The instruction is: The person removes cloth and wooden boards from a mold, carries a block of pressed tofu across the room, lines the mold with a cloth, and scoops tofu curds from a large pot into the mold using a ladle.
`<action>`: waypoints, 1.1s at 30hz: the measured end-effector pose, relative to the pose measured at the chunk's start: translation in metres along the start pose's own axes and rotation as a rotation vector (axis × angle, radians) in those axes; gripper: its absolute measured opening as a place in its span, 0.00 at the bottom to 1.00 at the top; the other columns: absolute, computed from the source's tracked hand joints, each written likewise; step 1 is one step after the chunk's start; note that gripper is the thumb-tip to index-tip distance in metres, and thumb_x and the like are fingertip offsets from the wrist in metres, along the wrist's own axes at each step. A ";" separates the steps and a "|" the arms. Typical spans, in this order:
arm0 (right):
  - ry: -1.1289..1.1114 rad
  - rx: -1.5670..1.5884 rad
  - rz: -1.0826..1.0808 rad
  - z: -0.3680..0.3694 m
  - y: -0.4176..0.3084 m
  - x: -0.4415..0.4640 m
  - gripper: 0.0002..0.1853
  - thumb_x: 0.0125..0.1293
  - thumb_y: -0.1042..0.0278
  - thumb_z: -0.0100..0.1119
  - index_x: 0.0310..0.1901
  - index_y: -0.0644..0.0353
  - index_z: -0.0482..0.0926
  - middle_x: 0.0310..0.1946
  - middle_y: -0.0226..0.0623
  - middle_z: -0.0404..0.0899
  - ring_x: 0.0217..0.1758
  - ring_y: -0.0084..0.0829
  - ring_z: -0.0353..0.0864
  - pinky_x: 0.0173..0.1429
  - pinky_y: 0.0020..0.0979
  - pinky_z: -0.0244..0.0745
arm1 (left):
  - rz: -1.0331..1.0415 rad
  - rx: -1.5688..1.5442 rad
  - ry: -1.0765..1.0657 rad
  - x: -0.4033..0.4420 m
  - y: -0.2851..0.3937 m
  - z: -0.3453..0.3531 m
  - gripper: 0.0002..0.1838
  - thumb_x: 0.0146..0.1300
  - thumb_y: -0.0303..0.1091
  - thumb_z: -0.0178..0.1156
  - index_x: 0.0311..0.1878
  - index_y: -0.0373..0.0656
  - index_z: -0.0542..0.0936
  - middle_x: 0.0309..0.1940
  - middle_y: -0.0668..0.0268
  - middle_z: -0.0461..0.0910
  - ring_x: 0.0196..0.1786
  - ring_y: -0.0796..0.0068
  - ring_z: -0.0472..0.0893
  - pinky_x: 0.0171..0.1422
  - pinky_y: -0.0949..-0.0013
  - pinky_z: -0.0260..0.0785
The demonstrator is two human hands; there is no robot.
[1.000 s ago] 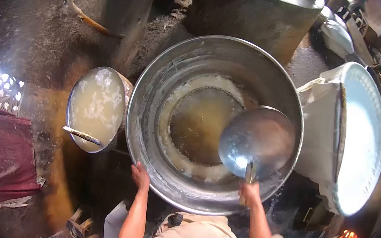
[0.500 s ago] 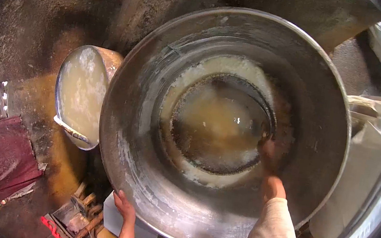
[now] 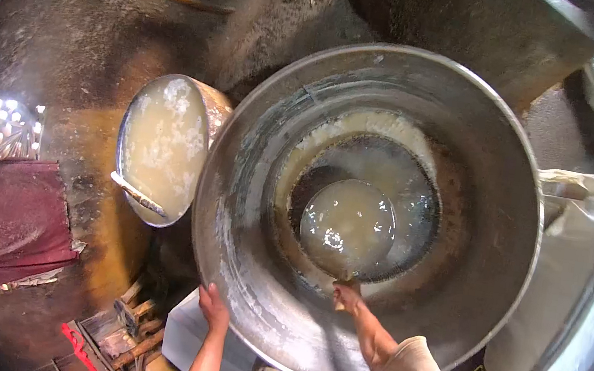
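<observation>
A large round metal vat (image 3: 489, 211) fills the middle of the view, with cloudy pale liquid at its bottom. My right hand (image 3: 348, 296) reaches down inside it, closed around the handle end of a wide round ladle (image 3: 348, 226). The ladle's bowl is full of pale yellowish liquid with bright glints on it. At the vat's near-left rim, my left hand (image 3: 215, 306) grips the edge. Part of those fingers is hidden by the hand itself.
Left of the vat stands a metal bucket (image 3: 163, 149) of cloudy liquid, with a light handle across it. A maroon cloth (image 3: 12, 215) lies farther left. Pale sacks (image 3: 560, 295) lean at the right. Wooden pieces (image 3: 134, 340) and a white block (image 3: 191, 337) are near me.
My right hand has moved toward me and left, bringing the ladle across the vat; its full bowl now shows clearly. My left hand stays on the rim. The view has shifted.
</observation>
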State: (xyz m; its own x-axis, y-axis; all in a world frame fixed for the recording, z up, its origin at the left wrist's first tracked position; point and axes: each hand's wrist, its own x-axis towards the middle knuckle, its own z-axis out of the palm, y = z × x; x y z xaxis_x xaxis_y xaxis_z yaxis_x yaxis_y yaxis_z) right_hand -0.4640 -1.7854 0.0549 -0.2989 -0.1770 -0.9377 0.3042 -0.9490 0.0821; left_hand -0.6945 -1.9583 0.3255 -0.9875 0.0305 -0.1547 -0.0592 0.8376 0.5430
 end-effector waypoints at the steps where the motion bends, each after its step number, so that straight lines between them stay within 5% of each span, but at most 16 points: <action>1: -0.014 -0.072 -0.118 0.028 -0.008 -0.050 0.06 0.53 0.77 0.58 0.32 0.61 0.70 0.20 0.35 0.71 0.16 0.28 0.71 0.19 0.30 0.69 | 0.021 0.065 0.032 0.006 -0.015 0.007 0.29 0.67 0.49 0.43 0.54 0.27 0.66 0.48 0.42 0.72 0.52 0.48 0.72 0.55 0.59 0.62; 5: -0.144 0.012 -0.424 0.056 0.030 -0.163 0.07 0.53 0.78 0.57 0.29 0.61 0.67 0.17 0.32 0.66 0.15 0.26 0.67 0.18 0.30 0.68 | 0.042 0.041 -0.014 0.004 -0.013 0.001 0.30 0.67 0.50 0.43 0.56 0.26 0.65 0.48 0.36 0.71 0.53 0.40 0.70 0.55 0.55 0.62; 13: -0.037 0.209 -0.655 0.018 0.145 -0.348 0.06 0.58 0.76 0.53 0.26 0.61 0.68 0.17 0.28 0.64 0.15 0.21 0.64 0.18 0.24 0.65 | 0.235 0.058 -0.026 0.008 -0.022 -0.004 0.24 0.66 0.48 0.43 0.39 0.30 0.69 0.38 0.38 0.74 0.45 0.38 0.72 0.49 0.47 0.62; 20: -0.069 0.539 -0.793 0.000 0.226 -0.393 0.06 0.56 0.74 0.54 0.29 0.54 0.67 0.17 0.25 0.60 0.13 0.17 0.57 0.15 0.21 0.56 | 0.186 0.090 -0.072 0.014 -0.029 0.002 0.24 0.67 0.50 0.40 0.40 0.32 0.68 0.40 0.40 0.74 0.46 0.39 0.72 0.48 0.46 0.63; 23: -0.031 0.551 -0.825 0.000 0.204 -0.392 0.06 0.54 0.76 0.56 0.31 0.54 0.70 0.17 0.27 0.63 0.14 0.21 0.63 0.16 0.26 0.60 | 0.162 0.061 -0.060 0.014 -0.028 0.002 0.25 0.66 0.49 0.41 0.45 0.30 0.68 0.42 0.39 0.73 0.47 0.39 0.72 0.50 0.47 0.62; 28: 0.442 0.045 -0.710 -0.019 0.087 -0.343 0.01 0.49 0.76 0.53 0.23 0.62 0.72 0.15 0.33 0.69 0.14 0.26 0.68 0.17 0.30 0.63 | 0.051 0.084 -0.070 0.002 -0.001 -0.009 0.28 0.66 0.49 0.43 0.48 0.25 0.68 0.43 0.36 0.73 0.49 0.39 0.72 0.53 0.51 0.63; 30: 0.621 -0.224 -0.696 -0.055 0.016 -0.279 0.08 0.47 0.75 0.54 0.15 0.65 0.71 0.14 0.37 0.71 0.15 0.29 0.71 0.18 0.33 0.64 | 0.074 0.086 -0.049 0.000 0.006 -0.012 0.29 0.66 0.49 0.44 0.49 0.25 0.68 0.45 0.35 0.72 0.51 0.39 0.71 0.55 0.52 0.62; 31: 0.714 -0.398 -0.640 -0.055 -0.030 -0.263 0.07 0.48 0.73 0.56 0.20 0.67 0.74 0.17 0.36 0.72 0.16 0.29 0.69 0.18 0.33 0.63 | 0.086 0.087 -0.039 0.000 0.002 -0.010 0.29 0.66 0.49 0.44 0.50 0.24 0.68 0.45 0.34 0.71 0.52 0.39 0.70 0.56 0.52 0.61; 32: 0.809 -0.330 -0.699 -0.075 -0.095 -0.211 0.11 0.50 0.74 0.56 0.35 0.70 0.74 0.22 0.44 0.76 0.20 0.37 0.76 0.21 0.38 0.68 | 0.084 0.149 0.051 0.007 -0.035 0.003 0.30 0.66 0.49 0.44 0.52 0.24 0.68 0.46 0.33 0.70 0.53 0.39 0.69 0.57 0.53 0.60; 33: 0.892 -0.605 -0.755 -0.081 -0.141 -0.196 0.15 0.52 0.70 0.56 0.42 0.69 0.71 0.29 0.51 0.77 0.29 0.43 0.78 0.28 0.42 0.70 | 0.090 0.149 0.038 0.010 -0.031 0.007 0.30 0.66 0.48 0.44 0.52 0.24 0.67 0.47 0.33 0.70 0.53 0.39 0.69 0.57 0.53 0.60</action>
State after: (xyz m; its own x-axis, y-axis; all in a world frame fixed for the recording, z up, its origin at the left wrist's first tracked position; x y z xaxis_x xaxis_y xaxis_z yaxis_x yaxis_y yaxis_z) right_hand -0.3752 -1.5954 0.1998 0.0523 0.7948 -0.6046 0.7504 -0.4307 -0.5014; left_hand -0.7013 -1.9805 0.3015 -0.9929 0.0902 -0.0781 0.0488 0.9043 0.4241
